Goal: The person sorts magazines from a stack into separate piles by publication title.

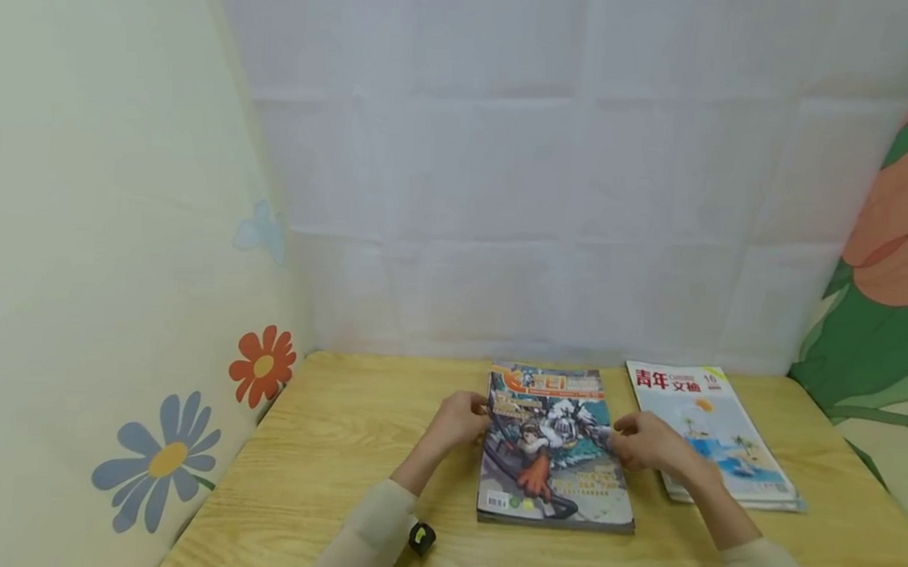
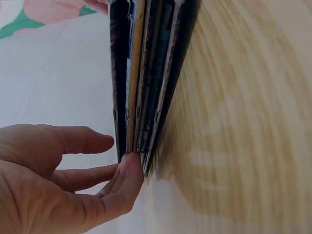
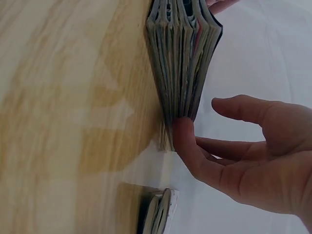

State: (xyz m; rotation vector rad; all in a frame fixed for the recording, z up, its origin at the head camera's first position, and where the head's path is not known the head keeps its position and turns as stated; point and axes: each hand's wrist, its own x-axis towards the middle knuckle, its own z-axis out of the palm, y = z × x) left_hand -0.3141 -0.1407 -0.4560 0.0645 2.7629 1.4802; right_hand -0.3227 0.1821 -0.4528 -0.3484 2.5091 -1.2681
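A stack of magazines [image 1: 546, 445] lies on the wooden table in front of me, its top cover showing a figure in red and a white creature. My left hand [image 1: 464, 417] is at the stack's left side; in the left wrist view its fingertips [image 2: 130, 163] touch the spines [image 2: 139, 97], with the thumb close to the top cover's edge. On the opposite side, my right hand [image 1: 644, 440] has fingertips [image 3: 184, 127] against the page edges [image 3: 180, 63]. Its thumb stands apart from the stack. Neither hand's fingers wrap round the magazines.
To the right lies a second, lower pile of magazines [image 1: 711, 434] with a white and blue beach cover, partly behind my right wrist. A white cloth [image 1: 502, 193] hangs behind the wooden table [image 1: 328, 454]. A wall with painted flowers [image 1: 166, 461] borders the left side.
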